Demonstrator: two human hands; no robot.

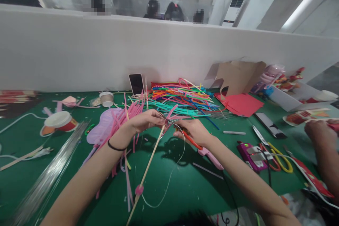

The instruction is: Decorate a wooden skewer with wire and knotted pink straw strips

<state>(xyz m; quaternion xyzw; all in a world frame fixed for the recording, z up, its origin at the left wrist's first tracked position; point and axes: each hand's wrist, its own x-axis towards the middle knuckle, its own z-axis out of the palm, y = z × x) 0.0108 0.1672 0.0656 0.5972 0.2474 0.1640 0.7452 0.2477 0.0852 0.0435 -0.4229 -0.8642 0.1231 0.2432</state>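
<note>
My left hand (pixel 149 119) is closed, pinching the top of a thin wooden stick (pixel 151 157) that slants down toward me. A pink bead-like ball (pixel 139 190) sits on the stick lower down. My right hand (pixel 195 131) is wrapped round a red-handled metal tool (pixel 191 140), apparently pliers, its tip meeting the stick's top at my left fingers. A thin white wire (pixel 169 180) loops from there down to the ball. Below my right wrist is a pink handle (pixel 213 159) with a black cord; whether it belongs to the tool I cannot tell.
Pink pipe cleaners (pixel 132 113) lie by my left wrist, with a multicoloured pile (pixel 180 95) behind. A phone (pixel 136 84) leans on the white partition (pixel 159 49). Right are red paper (pixel 241 104), scissors (pixel 282 159) and another person's hand (pixel 321 134). Left is a paper cup (pixel 62 122).
</note>
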